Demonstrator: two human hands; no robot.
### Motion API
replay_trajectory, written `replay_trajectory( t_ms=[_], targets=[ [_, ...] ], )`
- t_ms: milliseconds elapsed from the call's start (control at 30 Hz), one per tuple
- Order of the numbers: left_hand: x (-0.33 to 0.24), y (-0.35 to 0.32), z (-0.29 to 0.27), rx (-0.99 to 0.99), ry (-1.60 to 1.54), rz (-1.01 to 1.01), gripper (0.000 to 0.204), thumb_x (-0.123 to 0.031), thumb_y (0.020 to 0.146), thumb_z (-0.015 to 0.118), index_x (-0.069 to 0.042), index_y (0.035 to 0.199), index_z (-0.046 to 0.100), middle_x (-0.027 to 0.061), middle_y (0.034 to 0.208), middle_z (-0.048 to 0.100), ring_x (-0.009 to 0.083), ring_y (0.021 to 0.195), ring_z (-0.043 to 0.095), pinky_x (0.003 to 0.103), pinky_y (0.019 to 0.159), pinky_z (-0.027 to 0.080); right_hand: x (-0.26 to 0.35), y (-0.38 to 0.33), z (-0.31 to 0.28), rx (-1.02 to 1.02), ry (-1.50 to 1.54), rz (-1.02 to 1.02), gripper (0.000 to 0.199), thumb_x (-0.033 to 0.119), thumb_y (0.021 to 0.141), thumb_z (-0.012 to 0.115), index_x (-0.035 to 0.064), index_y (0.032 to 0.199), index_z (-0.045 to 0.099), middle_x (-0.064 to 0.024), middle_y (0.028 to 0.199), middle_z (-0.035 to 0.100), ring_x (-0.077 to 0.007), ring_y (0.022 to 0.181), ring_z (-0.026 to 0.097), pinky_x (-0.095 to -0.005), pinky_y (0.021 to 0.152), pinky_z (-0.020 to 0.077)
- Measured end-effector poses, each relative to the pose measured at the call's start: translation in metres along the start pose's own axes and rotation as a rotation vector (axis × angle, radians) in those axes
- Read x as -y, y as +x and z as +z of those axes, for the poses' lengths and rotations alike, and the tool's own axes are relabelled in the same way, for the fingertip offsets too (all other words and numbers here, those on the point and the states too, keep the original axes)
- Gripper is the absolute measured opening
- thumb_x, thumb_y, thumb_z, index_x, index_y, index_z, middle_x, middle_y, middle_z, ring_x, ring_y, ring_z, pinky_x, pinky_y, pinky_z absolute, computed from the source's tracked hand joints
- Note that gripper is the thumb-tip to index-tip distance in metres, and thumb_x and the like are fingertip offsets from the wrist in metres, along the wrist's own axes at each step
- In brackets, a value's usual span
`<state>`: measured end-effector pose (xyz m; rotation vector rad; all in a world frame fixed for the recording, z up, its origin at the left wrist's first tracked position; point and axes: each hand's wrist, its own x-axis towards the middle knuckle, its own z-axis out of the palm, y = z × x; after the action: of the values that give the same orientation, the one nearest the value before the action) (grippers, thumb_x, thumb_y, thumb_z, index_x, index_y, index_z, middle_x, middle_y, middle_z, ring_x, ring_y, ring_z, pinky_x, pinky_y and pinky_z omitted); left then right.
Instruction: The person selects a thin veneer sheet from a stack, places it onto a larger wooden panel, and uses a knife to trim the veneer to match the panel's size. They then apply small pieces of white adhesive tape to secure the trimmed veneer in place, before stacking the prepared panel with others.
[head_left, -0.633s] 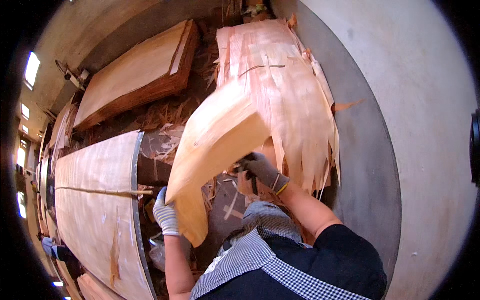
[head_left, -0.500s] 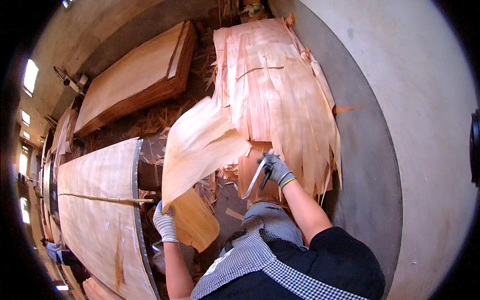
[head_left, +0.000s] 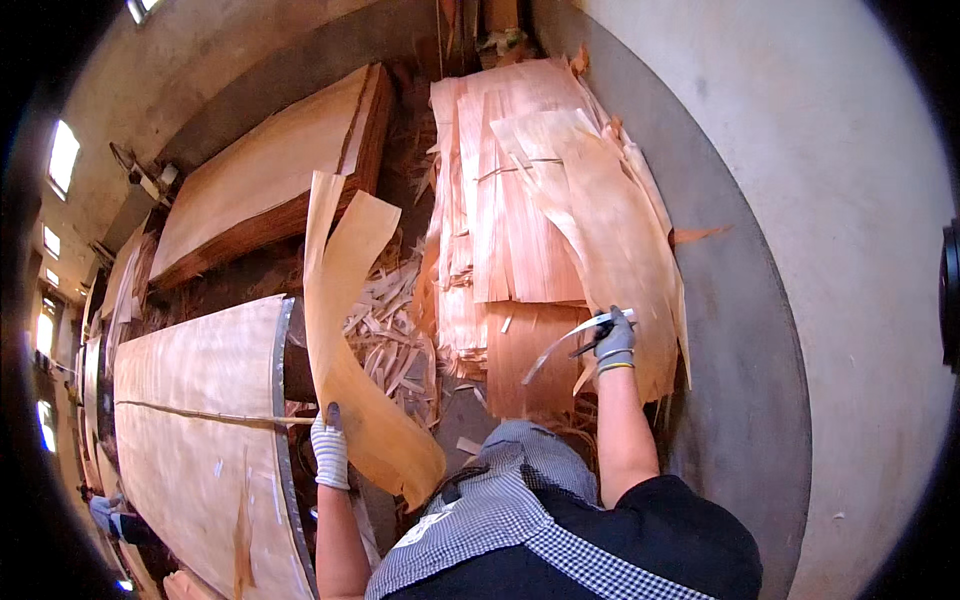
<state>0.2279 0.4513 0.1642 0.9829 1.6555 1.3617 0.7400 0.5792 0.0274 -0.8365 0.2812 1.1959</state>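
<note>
My left hand (head_left: 330,450), in a striped glove, is closed on the edge of a long, curling veneer sheet (head_left: 345,365). The sheet stands up twisted beside the near-left table and hangs down toward my apron. My right hand (head_left: 613,340), in a grey glove, is closed round a dark tool (head_left: 590,347), whose kind I cannot make out. A pale, curved strip (head_left: 560,345) runs out from the same hand. That hand lies over the near end of a loose veneer sheet (head_left: 610,210) on top of the pinkish veneer pile (head_left: 515,250).
A veneer-covered table (head_left: 200,370) with a thin stick (head_left: 220,416) across it stands at left. Behind it is a thick veneer stack (head_left: 260,150). Scraps (head_left: 385,320) litter the floor between stack and pile. A wall (head_left: 740,300) borders the right; another person (head_left: 110,515) is far left.
The veneer sheet in my left hand has swung left, off the pile's edge, and now curls upright. My right hand has moved right, with the dark tool and pale strip, onto the pile's top sheet.
</note>
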Motion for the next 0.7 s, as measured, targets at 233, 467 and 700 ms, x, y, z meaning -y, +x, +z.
replay_trajectory(
  t_ms=[233, 467, 700],
  targets=[
    [-0.018, 0.03, 0.029, 0.114, -0.022, -0.125, 0.043, -0.035, 0.085, 0.055, 0.0, 0.11, 0.054, 0.0026, 0.095, 0.058, 0.0128, 0.08, 0.052, 0.028, 0.07, 0.045, 0.055, -0.059, 0.057, 0.02, 0.028, -0.228, 0.013, 0.02, 0.077, 0.062, 0.0101, 0.077, 0.054, -0.0117, 0.069, 0.063, -0.0151, 0.047, 0.055, -0.0212, 0.035, 0.0355],
    [-0.096, 0.056, 0.134, 0.295, -0.555, -0.19, 0.048, -0.032, 0.083, 0.057, -0.003, 0.12, 0.044, 0.0085, 0.107, 0.057, 0.024, 0.091, 0.056, 0.037, 0.082, 0.046, 0.126, -0.088, 0.11, 0.113, -0.135, -0.5, 0.01, 0.016, 0.076, 0.062, 0.0125, 0.077, 0.053, -0.0093, 0.063, 0.061, -0.0127, 0.042, 0.052, -0.0222, 0.031, 0.0289],
    [-0.133, 0.067, 0.278, 0.657, -0.85, -0.422, 0.042, -0.031, 0.087, 0.049, -0.009, 0.122, 0.043, 0.0075, 0.116, 0.052, 0.0254, 0.103, 0.05, 0.04, 0.09, 0.042, 0.192, -0.167, 0.189, 0.31, -0.278, -0.647, 0.011, 0.024, 0.08, 0.059, 0.0132, 0.083, 0.056, -0.0119, 0.07, 0.064, -0.0092, 0.038, 0.044, -0.0191, 0.033, 0.0277]
  ],
)
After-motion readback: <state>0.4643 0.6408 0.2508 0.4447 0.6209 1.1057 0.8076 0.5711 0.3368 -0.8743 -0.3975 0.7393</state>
